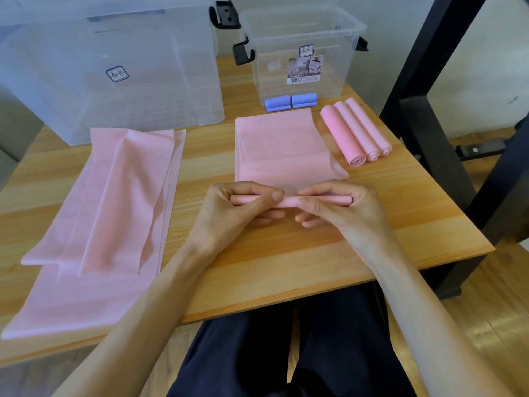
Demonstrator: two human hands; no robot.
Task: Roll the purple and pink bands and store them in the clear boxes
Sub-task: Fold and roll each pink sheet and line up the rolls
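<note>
Hidden and cut off

The large clear box (pixel 108 67) runs past the top and left edges; the label print on the small clear box (pixel 305 57) is too small to read; curled fingers (pixel 329 193) cover parts of the pink roll (pixel 289 201).

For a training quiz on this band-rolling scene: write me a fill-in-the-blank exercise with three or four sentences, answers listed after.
1. Both hands, left hand and right hand, grip the rolled end of a ____ band.
2. Beside the small clear box lie ____ finished pink rolls.
3. The two purple rolls lie ____ the small clear box, on the table.
4. The unrolled pink bands lie in front of the ____ clear box.

Answers: pink; three; in front of; large
</note>
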